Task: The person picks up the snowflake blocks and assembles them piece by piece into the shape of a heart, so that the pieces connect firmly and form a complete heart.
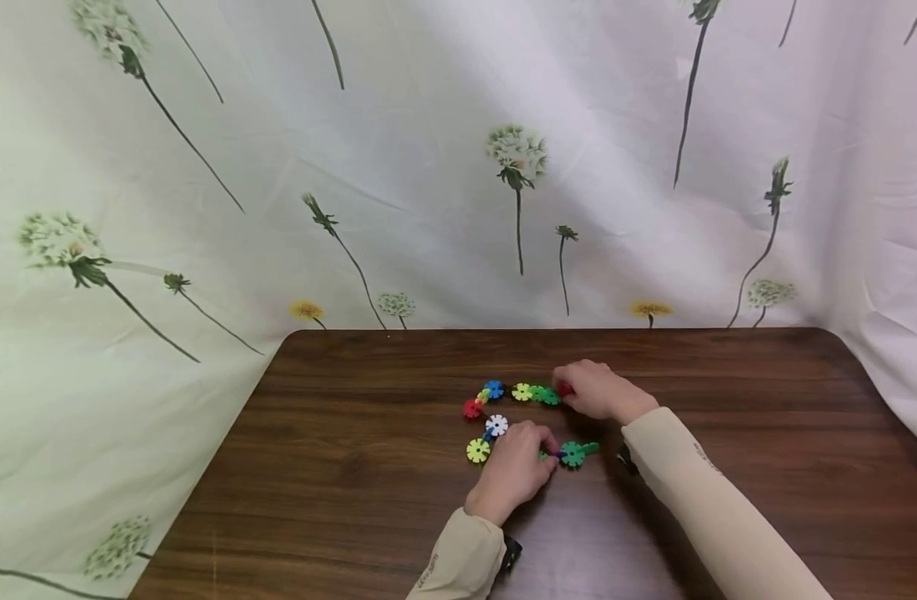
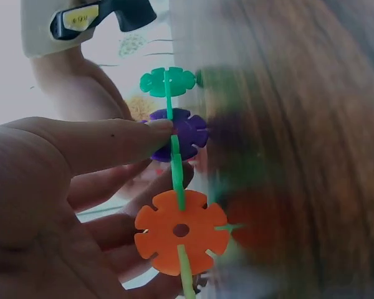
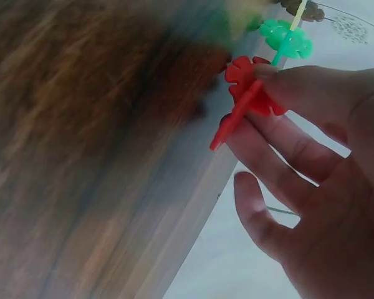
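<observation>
We've got the disc chain (image 1: 514, 393) on the desk (image 1: 353, 467): left hand (image 1: 514, 467) pinches its near end, right hand (image 1: 597, 390) pinches the red disc (image 3: 249, 93) at the far end.

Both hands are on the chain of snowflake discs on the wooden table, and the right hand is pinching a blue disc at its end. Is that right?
Not quite: the disc pinched by the right hand is red, not blue, as the right wrist view shows. The rest stands: both hands are on the disc chain on the wooden table, with the left hand at its other end.

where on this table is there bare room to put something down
Bare wood lies left of the snowflake chain out to the table edge, right of the right hand, and behind toward the curtain. Crowded: the middle, around the left hand.
</observation>
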Tool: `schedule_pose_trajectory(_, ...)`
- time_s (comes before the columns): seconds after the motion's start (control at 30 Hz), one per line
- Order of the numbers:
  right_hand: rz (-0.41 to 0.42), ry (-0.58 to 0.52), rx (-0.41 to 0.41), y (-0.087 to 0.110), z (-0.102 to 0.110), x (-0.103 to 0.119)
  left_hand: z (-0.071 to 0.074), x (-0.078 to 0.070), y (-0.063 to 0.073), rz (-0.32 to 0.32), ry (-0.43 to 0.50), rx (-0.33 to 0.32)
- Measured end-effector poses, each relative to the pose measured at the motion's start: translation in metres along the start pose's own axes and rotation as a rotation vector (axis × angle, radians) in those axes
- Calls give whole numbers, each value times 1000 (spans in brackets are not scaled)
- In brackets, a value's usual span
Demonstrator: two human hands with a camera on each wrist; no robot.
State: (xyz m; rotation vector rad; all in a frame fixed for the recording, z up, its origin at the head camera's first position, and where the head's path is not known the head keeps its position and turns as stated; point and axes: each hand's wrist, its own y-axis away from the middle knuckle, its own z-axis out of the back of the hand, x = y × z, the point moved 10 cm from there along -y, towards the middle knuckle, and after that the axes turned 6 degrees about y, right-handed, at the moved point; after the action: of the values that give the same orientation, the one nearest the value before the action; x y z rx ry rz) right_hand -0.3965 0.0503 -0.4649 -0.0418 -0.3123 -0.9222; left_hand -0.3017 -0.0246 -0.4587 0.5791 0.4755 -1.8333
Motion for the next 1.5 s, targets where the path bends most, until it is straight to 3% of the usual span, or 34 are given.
schedule_pose_trajectory(0.4,-158,-80,0,30,-4,-24,7,1,0,-15,-64,-68)
schedule_pose_trajectory(0.67,-252,-143,-54,57,-7,-26,11,8,-1,-42,-73,-43)
schedule_pose_trajectory(0.97,-233,-357,-116,75,-16,-17,14,16,-1,-23,-28,9)
schedule_pose_trajectory(1.27,-243,-506,-153,86,-22,-15,18,15,-1,-67,-18,4)
schedule_pose_trajectory(1.5,-266,-538,-187,87,-25,-15,22,23,4,3,39,-17)
